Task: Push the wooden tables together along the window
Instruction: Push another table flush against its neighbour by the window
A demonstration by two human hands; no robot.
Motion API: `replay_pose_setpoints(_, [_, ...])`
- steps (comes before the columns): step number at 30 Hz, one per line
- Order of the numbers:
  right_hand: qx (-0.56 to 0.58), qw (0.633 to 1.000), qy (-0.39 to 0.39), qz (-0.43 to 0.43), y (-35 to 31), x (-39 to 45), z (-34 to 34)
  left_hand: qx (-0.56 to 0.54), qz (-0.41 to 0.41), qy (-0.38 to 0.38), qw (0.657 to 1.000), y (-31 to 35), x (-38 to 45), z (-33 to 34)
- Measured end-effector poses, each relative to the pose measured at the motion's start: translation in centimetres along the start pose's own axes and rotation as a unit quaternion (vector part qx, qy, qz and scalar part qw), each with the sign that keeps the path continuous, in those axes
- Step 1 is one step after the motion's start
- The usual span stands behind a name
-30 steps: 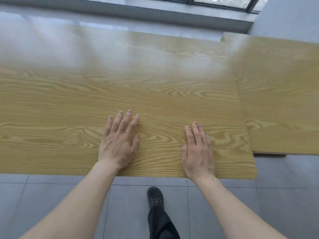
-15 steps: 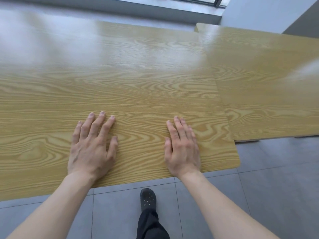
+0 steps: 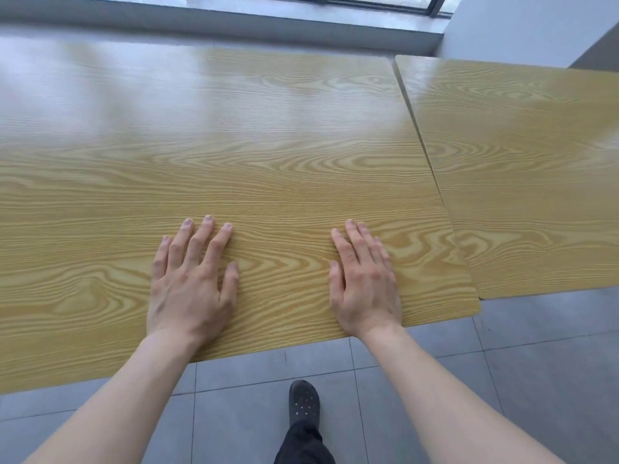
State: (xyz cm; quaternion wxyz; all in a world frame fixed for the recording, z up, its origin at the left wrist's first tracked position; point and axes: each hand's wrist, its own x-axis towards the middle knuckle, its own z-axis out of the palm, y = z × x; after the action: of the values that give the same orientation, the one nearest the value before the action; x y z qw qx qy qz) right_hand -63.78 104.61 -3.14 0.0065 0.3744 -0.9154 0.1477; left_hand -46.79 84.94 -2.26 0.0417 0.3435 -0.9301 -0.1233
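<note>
A large wooden table [image 3: 234, 155] with yellow grain fills most of the view. My left hand [image 3: 191, 279] lies flat on it near the front edge, fingers spread. My right hand [image 3: 363, 279] lies flat to its right, palm down, holding nothing. A second wooden table [image 3: 522, 182] stands on the right; its left edge meets the first table's right edge along a thin seam. The first table's front edge reaches slightly nearer to me than the second one's.
A window sill and frame [image 3: 268, 15] run along the far side, with a white wall [image 3: 522, 25] at the back right. Grey floor tiles [image 3: 536, 363] lie below the tables. My dark shoe [image 3: 304, 401] stands on the floor between my arms.
The front edges of the two tables are now much closer to level; earlier the left table stuck out further toward me. Both hands stay flat on the table.
</note>
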Motion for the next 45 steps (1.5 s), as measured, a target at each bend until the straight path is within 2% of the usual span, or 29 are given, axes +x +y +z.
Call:
replay_pose_setpoints(12, [0.015, 1.000, 0.014, -0.008, -0.1, 3.9, 0.6, -0.003, -0.014, 0.010, 1.000, -0.4, 3.4, 0.1])
replay_pose_setpoints(30, [0.025, 1.000, 0.008, -0.008, 0.0, 3.9, 0.5, -0.008, -0.017, 0.014, 1.000, 0.1, 3.2, -0.2])
replay_pose_setpoints(39, [0.013, 0.998, -0.055, -0.009, -0.3, 3.9, -0.6, 0.008, -0.023, -0.032, 0.999, 0.2, 3.1, -0.8])
replay_pose_setpoints(42, [0.006, 0.996, -0.088, -0.020, -0.1, 4.7, -1.9, 0.030, -0.038, -0.070, 0.996, 0.9, 4.0, -2.2])
replay_pose_setpoints(45, [0.015, 0.993, -0.115, -0.029, 0.2, 6.8, -3.9, 0.031, -0.052, -0.071, 0.996, 1.9, 5.9, -4.2])
